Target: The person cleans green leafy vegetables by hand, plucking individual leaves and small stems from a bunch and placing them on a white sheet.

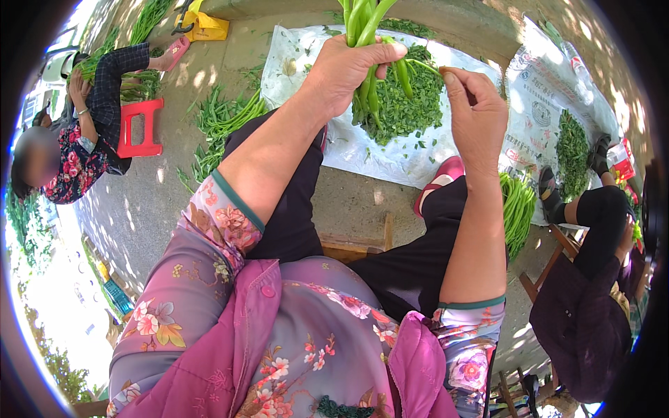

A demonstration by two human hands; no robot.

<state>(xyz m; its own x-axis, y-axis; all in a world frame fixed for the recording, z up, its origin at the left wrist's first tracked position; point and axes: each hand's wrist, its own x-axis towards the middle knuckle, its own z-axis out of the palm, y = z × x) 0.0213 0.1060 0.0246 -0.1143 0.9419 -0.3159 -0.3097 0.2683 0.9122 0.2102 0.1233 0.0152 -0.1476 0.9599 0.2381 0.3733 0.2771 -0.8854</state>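
My left hand (342, 76) grips a bunch of thick green vegetable stems (363, 23), whose lower ends hang below the fist. Thumb and forefinger of my right hand (475, 112) pinch the tip of a thin green strand (424, 66) that reaches back to the bunch. Whether that strand is a peeled strip or a whole thin stem, I cannot tell. Beneath both hands lies a heap of torn green leaves (426, 107) on a white plastic sheet (376, 167).
Leafy stems (230, 128) lie on the ground at left, and trimmed long stems (516, 211) by my right knee. A printed woven sack (538, 112) bears more greens (572, 151). One person (78, 151) sits left near a red stool (140, 129), another (580, 313) at right.
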